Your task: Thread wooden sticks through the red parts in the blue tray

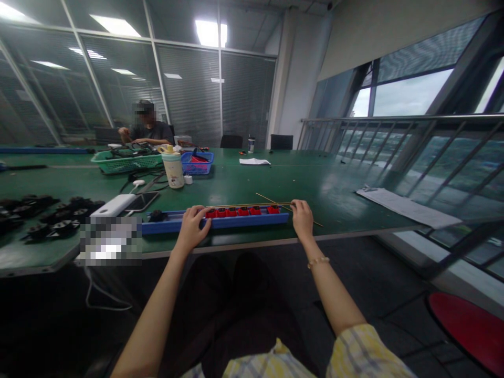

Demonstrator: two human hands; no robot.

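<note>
A long, narrow blue tray [244,222] lies along the table's front edge, with several red pieces [232,211] in a row inside it. Toward its left end sits a black part [156,216]. My left hand [191,227] closes over the tray's front wall, thumb in front and fingers over the top, beside the leftmost red piece. At the tray's right end, my right hand [302,219] pinches a thin yellow strip [252,204] that runs along the tray's back edge. Another thin stick [268,198] crosses it at a slant, partly hidden behind my right hand.
Black parts [65,215] lie in groups at left, near a white power bank [112,205] and a phone [144,201]. A cup [173,170], green basket [126,165] and blue basket [200,167] stand farther back. Clipped papers [409,206] lie right. A person [151,131] sits across.
</note>
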